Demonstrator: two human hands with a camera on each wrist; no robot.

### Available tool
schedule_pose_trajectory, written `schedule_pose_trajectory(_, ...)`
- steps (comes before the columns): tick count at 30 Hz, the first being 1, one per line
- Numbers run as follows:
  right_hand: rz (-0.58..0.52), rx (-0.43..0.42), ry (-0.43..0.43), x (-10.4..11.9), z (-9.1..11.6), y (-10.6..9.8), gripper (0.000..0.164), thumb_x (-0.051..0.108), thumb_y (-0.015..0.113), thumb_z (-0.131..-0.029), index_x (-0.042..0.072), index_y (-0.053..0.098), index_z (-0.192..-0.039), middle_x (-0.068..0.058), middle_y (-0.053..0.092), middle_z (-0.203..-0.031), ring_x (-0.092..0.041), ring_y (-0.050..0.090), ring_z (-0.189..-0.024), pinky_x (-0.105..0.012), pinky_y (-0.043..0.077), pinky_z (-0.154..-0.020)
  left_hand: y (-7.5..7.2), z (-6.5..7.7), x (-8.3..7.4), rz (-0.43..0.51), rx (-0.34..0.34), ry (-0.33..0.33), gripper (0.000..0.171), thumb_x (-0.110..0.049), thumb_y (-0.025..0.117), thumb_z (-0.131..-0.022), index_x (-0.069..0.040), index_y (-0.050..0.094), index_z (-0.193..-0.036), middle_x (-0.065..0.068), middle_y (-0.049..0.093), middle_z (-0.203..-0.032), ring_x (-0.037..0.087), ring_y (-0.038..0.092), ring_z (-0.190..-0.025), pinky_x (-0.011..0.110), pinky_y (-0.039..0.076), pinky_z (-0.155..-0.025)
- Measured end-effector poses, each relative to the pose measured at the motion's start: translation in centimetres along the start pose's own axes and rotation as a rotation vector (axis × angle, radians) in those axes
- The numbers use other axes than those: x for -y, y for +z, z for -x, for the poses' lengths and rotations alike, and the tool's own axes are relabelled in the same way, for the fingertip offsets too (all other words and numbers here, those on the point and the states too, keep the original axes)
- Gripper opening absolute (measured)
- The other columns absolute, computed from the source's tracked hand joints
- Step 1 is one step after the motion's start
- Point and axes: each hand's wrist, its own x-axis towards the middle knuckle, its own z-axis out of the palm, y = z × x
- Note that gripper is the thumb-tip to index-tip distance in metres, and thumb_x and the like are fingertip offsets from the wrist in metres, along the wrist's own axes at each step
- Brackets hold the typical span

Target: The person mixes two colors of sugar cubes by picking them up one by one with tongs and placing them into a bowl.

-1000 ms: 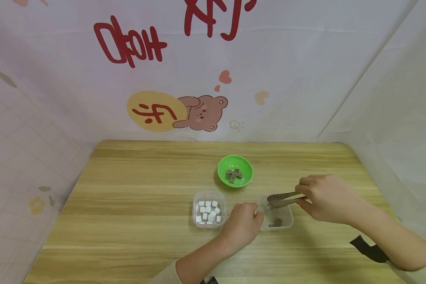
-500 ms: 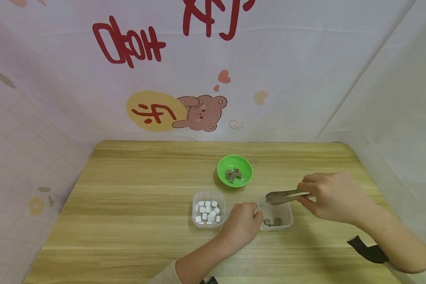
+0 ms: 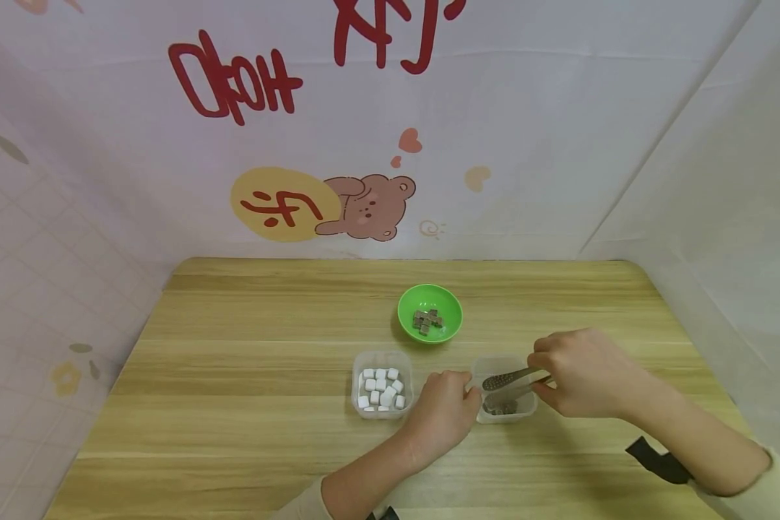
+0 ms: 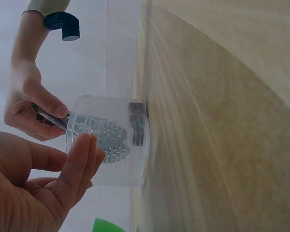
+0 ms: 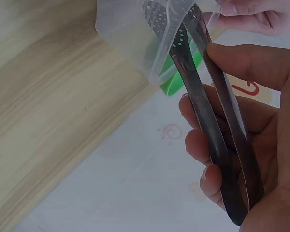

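My right hand (image 3: 581, 372) holds metal tongs (image 5: 203, 106) with perforated ends, thumb on one arm and fingers along the other. Their tips reach down into a clear plastic box (image 4: 104, 176). Small dark brown cubes (image 4: 137, 123) lie on that box's floor, partly behind the tongs in the head view. The tong ends stand a little apart; whether a cube is between them I cannot tell. With thumb and fingers, my left hand (image 3: 445, 408) pinches the left rim of the same box.
Left of my left hand stands a second clear box (image 3: 383, 356) with many white cubes (image 3: 380, 386). Behind the two boxes is a green bowl (image 3: 451, 307) holding several brown cubes (image 3: 427, 320). A printed curtain (image 3: 526, 144) hangs beyond the wooden table's (image 3: 234, 375) back edge.
The tongs rose slightly with my right hand, then came down deeper into the box and a little to the left. My left hand has stayed on the rim.
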Motion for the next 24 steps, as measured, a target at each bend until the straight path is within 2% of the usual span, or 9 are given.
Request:
schedule_pose_trajectory(11, -0.016, 0.05, 0.0, 0.27, -0.4, 0.76, 0.037, 0.025, 0.089, -0.066, 0.024, 0.052, -0.062, 0.018, 0.031, -0.063, 0.002, 0.024, -0.054, -0.019, 0.023, -0.046, 0.07, 0.02, -0.07, 0.008, -0.002, 0.001, 0.041, -0.005, 0.055, -0.102, -0.018, 0.043, -0.065, -0.013, 0.036, -0.048, -0.002, 0.032, -0.039, 0.019, 0.026, -0.039)
schedule_pose_trajectory(18, 0.002, 0.108, 0.023, 0.56, -0.79, 0.77, 0.04, 0.024, 0.088, -0.069, 0.024, 0.048, -0.061, 0.016, 0.031, -0.061, 0.0, 0.024, -0.053, -0.021, 0.024, -0.046, 0.09, -0.08, -0.02, -0.004, 0.001, -0.015, 0.041, -0.006, 0.055, -0.102, -0.017, 0.044, -0.065, -0.012, 0.037, -0.048, -0.001, 0.032, -0.039, 0.019, 0.026, -0.039)
schedule_pose_trajectory(24, 0.01, 0.103, 0.003, 0.75, -0.96, 0.62, 0.038, 0.023, 0.089, -0.072, 0.024, 0.052, -0.062, 0.016, 0.034, -0.062, 0.0, 0.027, -0.053, -0.021, 0.027, -0.045, 0.09, -0.11, -0.03, 0.001, 0.006, -0.026, 0.04, -0.006, 0.055, -0.102, -0.017, 0.044, -0.065, -0.012, 0.037, -0.048, -0.001, 0.032, -0.038, 0.018, 0.025, -0.038)
